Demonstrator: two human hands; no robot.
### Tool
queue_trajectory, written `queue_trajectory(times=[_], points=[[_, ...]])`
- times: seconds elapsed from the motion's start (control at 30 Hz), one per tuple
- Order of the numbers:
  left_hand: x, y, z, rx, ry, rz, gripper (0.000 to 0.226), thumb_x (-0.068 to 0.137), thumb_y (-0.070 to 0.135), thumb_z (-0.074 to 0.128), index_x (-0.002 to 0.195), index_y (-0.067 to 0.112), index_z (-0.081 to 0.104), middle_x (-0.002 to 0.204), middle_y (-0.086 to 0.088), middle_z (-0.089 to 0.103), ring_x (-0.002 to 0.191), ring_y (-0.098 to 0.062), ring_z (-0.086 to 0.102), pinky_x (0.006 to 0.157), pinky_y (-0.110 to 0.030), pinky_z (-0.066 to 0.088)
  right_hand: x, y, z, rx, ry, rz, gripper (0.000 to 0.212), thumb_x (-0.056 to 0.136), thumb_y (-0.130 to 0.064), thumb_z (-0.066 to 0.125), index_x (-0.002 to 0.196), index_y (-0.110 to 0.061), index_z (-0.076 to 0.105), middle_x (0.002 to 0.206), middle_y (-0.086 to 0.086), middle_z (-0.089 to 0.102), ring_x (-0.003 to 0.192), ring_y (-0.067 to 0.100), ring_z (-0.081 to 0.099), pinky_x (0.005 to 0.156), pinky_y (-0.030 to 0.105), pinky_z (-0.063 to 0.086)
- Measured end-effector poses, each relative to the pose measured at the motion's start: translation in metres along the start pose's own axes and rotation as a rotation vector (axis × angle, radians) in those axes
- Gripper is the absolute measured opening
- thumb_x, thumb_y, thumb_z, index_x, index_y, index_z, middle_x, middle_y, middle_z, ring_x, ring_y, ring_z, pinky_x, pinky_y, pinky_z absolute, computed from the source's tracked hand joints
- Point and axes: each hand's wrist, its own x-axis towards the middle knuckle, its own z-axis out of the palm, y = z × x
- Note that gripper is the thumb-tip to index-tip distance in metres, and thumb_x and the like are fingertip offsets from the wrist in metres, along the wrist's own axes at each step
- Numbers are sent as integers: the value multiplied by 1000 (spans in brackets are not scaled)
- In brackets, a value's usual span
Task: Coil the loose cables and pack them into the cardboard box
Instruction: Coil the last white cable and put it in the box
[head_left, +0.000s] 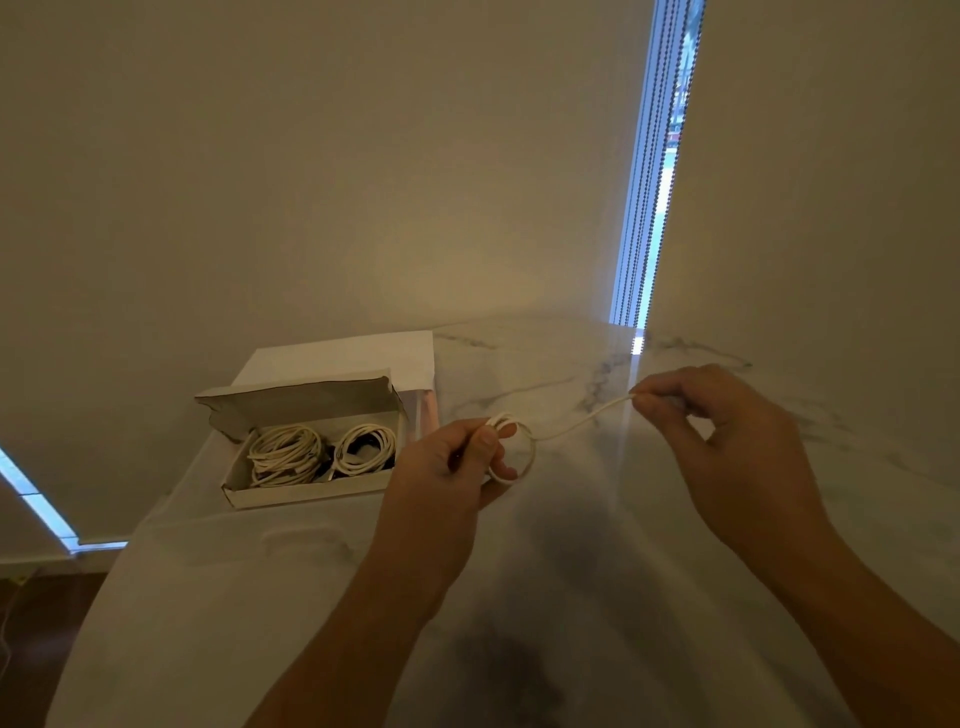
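Cable (576, 425) cream-white. Coils in box (285, 453) white, w/ some black btwn. Cardboard box (291, 493) pale brown-grey. Surface (571, 545) white marble w/ grey veining. Wall (311, 182) plain beige.

Two bare forearms enter from the lower edge of the head view, each ending in a bare hand: the left hand (457, 457) and the right hand (727, 436). No sleeve covers either arm as far as the frame shows; both are uncovered from wrist to the picture's bottom edge. The wrists and fingers appear free of a watch, band, ring or glove, though the dim, warm light and soft focus make small details hard to confirm. Short, unpainted-looking nails show on the left thumb and the right fingertips.
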Motion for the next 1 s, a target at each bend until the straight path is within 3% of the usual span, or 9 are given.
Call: queue_trajectory(times=[0.2,0.27,0.4,0.53,0.67,0.73,0.87,1.0], points=[[-2,0,-1,56,-65,16,20,97,18,55,106,14,73,89,3,73,91,-11,70,78,-23,59,4,7,-6,-53,85,9,6,92,-26,64,91,-28,69,88,-11,65,81,9,57,72,28,42],[-4,3,1,67,-99,36,22,97,16,55,108,11,73,91,1,72,90,-8,69,75,-20,58,5,9,-9,-95,101,29,6,92,-27,63,92,-29,69,88,-12,65,81,8,56,72,27,38],[-6,5,3,64,-157,67,26,98,11,55,117,24,68,94,-8,67,90,-9,67,72,-15,55,7,14,-11,-167,94,72,7,92,-28,62,93,-30,69,88,-12,64,83,10,55,71,24,32],[-6,7,1,0,-109,60,27,97,9,56,115,22,70,96,-3,72,93,-9,68,73,-18,57,5,18,-7,-284,36,59,6,90,-26,67,90,-29,72,89,-7,57,89,20,51,74,29,35],[-4,7,-1,-167,-36,-14,22,94,11,59,105,23,74,95,14,75,95,-6,70,78,-29,60,-1,13,3,-470,-87,-19,4,87,-27,69,85,-29,72,77,-5,56,77,19,42,69,31,34],[-5,5,0,-279,-10,-71,21,94,13,59,105,23,75,101,9,75,98,-11,71,82,-33,59,-5,4,8,-512,-159,-9,4,87,-30,67,84,-31,70,72,-8,57,71,16,43,62,28,32],[-7,3,7,-471,44,-169,24,94,13,58,115,14,71,112,-2,74,106,-18,70,87,-35,59,-12,-5,17,-294,-276,173,7,85,-35,64,80,-31,63,67,-11,64,62,5,54,51,18,32],[-9,4,13,-613,34,-240,27,87,11,62,112,13,72,112,-4,75,106,-16,70,90,-34,57,-13,-5,22,154,-372,381,7,86,-29,70,83,-29,64,68,-9,73,65,-1,64,61,18,43]])
